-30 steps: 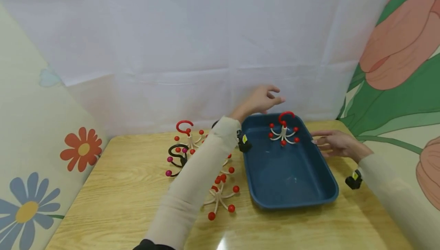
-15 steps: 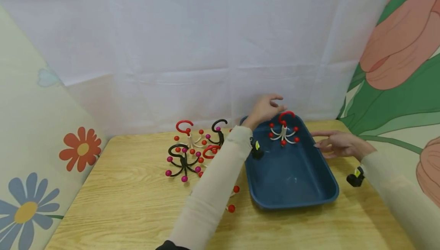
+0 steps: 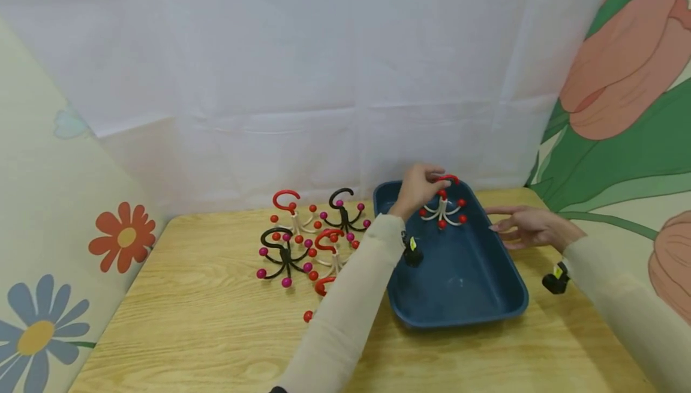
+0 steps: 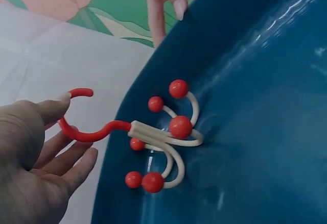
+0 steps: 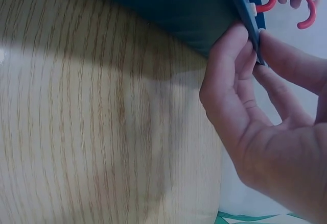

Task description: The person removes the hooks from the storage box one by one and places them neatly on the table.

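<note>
A multi-arm hook hanger (image 3: 443,208) with a red hook and white arms tipped in red balls stands inside the blue tray (image 3: 459,324), at its far end. My left hand (image 3: 418,190) is at the red hook. In the left wrist view, the left thumb touches the hook (image 4: 82,135), while the other fingers spread loosely behind it. At the tray's right side is my right hand (image 3: 531,229). The right wrist view shows its thumb and fingers (image 5: 227,50) pinching the tray rim.
Several similar hangers stand left of the tray, among them a black one (image 3: 286,255) with magenta balls, another black one (image 3: 344,218), and a white one with a red hook (image 3: 294,220). My left sleeve hides part of the group. White cloth (image 3: 259,81) hangs behind the wooden table (image 3: 200,297).
My left hand has moved right and down from above the tray's far edge to the hanger's red hook. The right hand stays at the tray rim.
</note>
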### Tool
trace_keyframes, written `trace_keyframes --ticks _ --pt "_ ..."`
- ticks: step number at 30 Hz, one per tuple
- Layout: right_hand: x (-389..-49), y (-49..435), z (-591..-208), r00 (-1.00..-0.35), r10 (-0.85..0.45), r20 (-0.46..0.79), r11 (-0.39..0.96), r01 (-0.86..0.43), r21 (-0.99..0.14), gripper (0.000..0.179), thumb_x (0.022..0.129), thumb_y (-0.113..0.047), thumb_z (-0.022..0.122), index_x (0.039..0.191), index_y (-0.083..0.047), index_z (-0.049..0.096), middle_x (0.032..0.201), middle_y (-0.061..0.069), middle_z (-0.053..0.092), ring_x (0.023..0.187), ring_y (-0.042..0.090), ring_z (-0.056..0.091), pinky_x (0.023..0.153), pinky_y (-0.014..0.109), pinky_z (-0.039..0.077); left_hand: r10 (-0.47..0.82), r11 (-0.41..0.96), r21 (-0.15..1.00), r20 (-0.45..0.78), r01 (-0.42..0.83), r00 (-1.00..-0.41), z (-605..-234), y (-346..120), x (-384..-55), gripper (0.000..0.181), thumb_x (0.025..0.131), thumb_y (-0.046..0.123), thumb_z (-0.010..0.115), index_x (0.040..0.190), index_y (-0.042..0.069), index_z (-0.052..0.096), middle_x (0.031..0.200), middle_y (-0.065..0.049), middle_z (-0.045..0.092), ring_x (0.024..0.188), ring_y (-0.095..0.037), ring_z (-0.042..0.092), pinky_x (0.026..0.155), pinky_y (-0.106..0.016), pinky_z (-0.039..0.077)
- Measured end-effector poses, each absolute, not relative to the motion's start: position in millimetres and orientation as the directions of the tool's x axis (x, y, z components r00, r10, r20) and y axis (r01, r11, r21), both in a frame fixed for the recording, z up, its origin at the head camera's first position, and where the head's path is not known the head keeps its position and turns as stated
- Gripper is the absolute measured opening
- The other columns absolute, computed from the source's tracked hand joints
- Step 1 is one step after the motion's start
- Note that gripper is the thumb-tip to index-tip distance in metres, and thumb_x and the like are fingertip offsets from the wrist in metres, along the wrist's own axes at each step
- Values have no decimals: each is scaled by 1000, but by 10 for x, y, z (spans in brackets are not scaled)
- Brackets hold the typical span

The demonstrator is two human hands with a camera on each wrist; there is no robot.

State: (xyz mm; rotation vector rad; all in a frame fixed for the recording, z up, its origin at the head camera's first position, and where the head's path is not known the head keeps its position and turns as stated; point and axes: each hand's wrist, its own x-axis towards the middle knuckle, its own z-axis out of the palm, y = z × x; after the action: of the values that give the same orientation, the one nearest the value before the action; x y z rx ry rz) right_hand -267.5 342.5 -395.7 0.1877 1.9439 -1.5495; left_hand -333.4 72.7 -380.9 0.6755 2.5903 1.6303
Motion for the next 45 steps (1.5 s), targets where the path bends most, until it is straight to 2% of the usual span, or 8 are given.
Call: trace_keyframes --ticks 12,20,22,24,28,30,34,45 --pt "-2664 3405 -3952 -794 -276 -541 305 462 -833 74 109 -8 54 171 -12 12 108 -9 70 100 8 69 86 33 60 248 357 869 265 342 -932 -3914 801 -3318 22 102 21 72 117 10 82 113 -10 82 105 -22 77 86 -31 61" --pt "-2644 3394 -3973 -799 -276 -534 285 462 -840 73 109 -8 55 170 -12 16 105 -9 72 99 8 70 85 32 60 235 334 891 238 308 -942 -3928 803 -3305 24 103 21 70 120 8 81 113 -14 81 96 -33 77 64 -22 44" --pt "-2640 3388 -3991 -800 -275 -533 281 464 -840 72 109 -8 55 170 -12 17 105 -8 72 99 9 71 84 32 61 238 339 889 236 308 -942 -3935 799 -3299 24 103 21 69 120 8 81 113 -14 81 82 -27 76 61 -21 43" --pt "-2638 3387 -4006 -800 -274 -534 276 467 -840 71 109 -8 54 170 -12 17 106 -7 72 99 9 71 84 32 61 240 352 883 235 310 -942 -3941 799 -3298 25 103 22 69 121 8 81 114 -13 81 69 -16 71 60 -20 42" --pt "-2644 3398 -4009 -801 -268 -535 265 473 -840 72 108 -8 55 170 -12 18 104 -7 73 98 9 71 84 32 61 271 378 867 232 325 -934 -3903 804 -3314 27 104 25 67 123 9 80 107 -17 81 48 -7 43 51 -23 35" --pt "-2647 3406 -4004 -802 -267 -534 260 474 -841 72 108 -8 56 170 -12 19 104 -7 73 98 9 71 84 32 61 287 380 861 237 337 -928 -3860 806 -3315 27 105 25 67 124 9 79 100 -21 80 46 -7 39 49 -23 33" --pt "-2642 3413 -3982 -805 -266 -529 267 466 -843 72 108 -9 56 170 -12 20 105 -7 74 98 9 71 85 32 61 313 352 870 239 346 -919 -3772 802 -3301 27 106 21 65 125 9 79 95 -24 79 47 -7 43 47 -23 34" --pt "-2632 3416 -3979 -810 -259 -527 272 462 -844 69 108 -9 57 169 -14 24 104 -8 73 98 9 71 84 31 61 278 376 852 272 365 -921 -3584 736 -3293 27 104 24 67 122 8 80 104 -17 82 48 -10 42 48 -23 32"
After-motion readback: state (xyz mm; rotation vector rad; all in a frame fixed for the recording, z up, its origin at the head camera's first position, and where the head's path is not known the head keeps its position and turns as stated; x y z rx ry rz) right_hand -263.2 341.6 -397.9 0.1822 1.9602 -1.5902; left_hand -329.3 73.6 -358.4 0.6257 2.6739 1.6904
